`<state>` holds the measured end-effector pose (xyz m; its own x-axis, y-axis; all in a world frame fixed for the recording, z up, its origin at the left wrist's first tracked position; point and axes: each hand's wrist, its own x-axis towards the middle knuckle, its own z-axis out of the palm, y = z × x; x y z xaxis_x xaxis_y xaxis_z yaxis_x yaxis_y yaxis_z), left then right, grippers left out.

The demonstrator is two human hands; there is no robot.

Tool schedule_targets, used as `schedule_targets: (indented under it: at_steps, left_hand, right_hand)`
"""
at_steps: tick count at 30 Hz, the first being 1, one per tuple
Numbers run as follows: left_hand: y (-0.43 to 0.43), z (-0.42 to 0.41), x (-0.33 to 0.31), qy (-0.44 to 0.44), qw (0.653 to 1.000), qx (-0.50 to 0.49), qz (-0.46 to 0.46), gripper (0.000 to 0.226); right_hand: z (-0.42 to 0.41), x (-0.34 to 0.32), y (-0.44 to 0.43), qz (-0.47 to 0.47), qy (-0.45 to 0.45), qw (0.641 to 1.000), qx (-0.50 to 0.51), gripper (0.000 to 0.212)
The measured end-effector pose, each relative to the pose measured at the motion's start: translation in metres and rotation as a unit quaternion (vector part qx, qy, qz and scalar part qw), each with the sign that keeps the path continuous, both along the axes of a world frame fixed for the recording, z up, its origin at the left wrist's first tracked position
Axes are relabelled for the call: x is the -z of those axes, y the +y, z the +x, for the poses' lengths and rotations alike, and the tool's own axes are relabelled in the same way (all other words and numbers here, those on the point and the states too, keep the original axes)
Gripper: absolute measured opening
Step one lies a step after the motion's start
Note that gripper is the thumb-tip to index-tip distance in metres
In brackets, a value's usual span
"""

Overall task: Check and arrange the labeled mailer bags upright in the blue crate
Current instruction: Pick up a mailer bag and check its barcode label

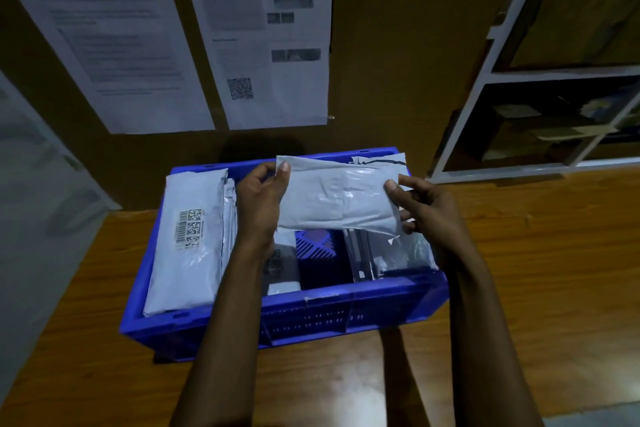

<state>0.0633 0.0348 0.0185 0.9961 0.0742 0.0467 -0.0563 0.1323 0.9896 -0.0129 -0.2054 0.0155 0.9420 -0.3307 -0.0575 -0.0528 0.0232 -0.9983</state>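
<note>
A blue crate (346, 315) stands on a wooden table. Above its middle I hold a grey mailer bag (341, 198) flat and level, plain side towards me. My left hand (261, 198) pinches its left end and my right hand (427, 210) grips its right end. At the crate's left side a labeled mailer bag (188, 243) with barcodes stands on edge, leaning against others behind it. A further bag (282, 265) shows under my left wrist. Clear and grey bags (391, 253) lie at the crate's right side. Bare crate floor (317, 246) shows in the middle.
The wooden table (536, 270) stretches to the right and front of the crate. Printed sheets (263, 35) hang on the brown board behind. A white shelf unit (540, 121) with items stands at the back right. A grey surface (38, 204) borders the table on the left.
</note>
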Motion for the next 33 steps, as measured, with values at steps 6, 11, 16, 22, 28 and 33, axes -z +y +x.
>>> schedule_targets:
  at_steps: [6, 11, 16, 22, 28, 33]
  left_hand:
    - [-0.009, -0.006, 0.003, -0.023, 0.999, -0.008, 0.024, 0.008]
    - [-0.014, -0.011, 0.011, -0.124, 0.981, 0.109, 0.104, 0.050]
    - [-0.029, -0.005, 0.018, -0.179, 0.974, 0.097, 0.104, 0.053]
    - [-0.034, -0.003, 0.025, -0.220, 0.957, 0.108, 0.155, 0.046]
    - [-0.031, -0.005, 0.034, -0.215, 0.961, 0.075, 0.159, 0.047]
    - [-0.035, -0.010, 0.035, -0.188, 0.971, 0.026, 0.143, 0.041]
  right_hand:
    - [0.005, 0.004, -0.013, 0.014, -0.005, 1.000, 0.014, 0.043]
    - [0.009, 0.015, -0.039, 0.008, -0.041, 0.999, 0.028, 0.033]
    - [0.015, 0.013, -0.060, 0.012, -0.081, 0.996, 0.043, 0.035]
    - [0.012, 0.015, -0.074, 0.001, -0.097, 0.995, -0.012, 0.017]
    - [0.013, 0.016, -0.083, -0.035, -0.080, 0.992, -0.088, 0.043]
    - [0.015, 0.014, -0.077, -0.047, -0.087, 0.991, -0.090, 0.026]
